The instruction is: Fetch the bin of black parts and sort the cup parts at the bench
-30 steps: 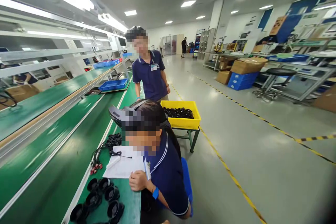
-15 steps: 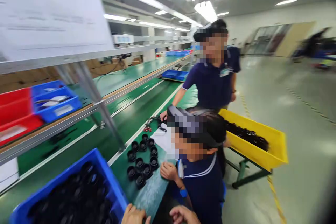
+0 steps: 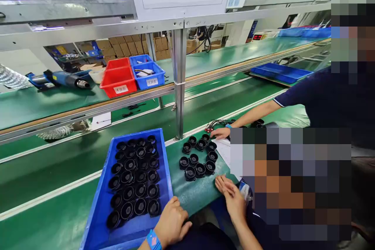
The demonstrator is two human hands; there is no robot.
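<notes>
My left hand (image 3: 174,220), with a blue band on its wrist, rests at the right rim of a blue bin (image 3: 167,164), fingers bent over the edge. Rows of black round cup-shaped parts (image 3: 127,177) fill much of the bin. My right hand (image 3: 235,200) is by the table's front edge, fingers partly stretched and nothing seen in them. It overlaps what looks like a seated co-worker's hand (image 3: 220,183), so the two are hard to separate. More black round parts (image 3: 200,169) stand in a cluster on the green table (image 3: 186,195) between bin and hand.
A standing co-worker's hand (image 3: 222,133) reaches to cables with red ends (image 3: 209,129) by a white paper (image 3: 222,150). A metal post (image 3: 179,86) rises behind the bin. The shelf holds a red box (image 3: 118,80), a small blue box (image 3: 149,76) and a heat gun (image 3: 64,79).
My view has swung left and down, bringing the bin and its rows of parts into full sight. The yellow bin has left the view. My right hand appears farther forward.
</notes>
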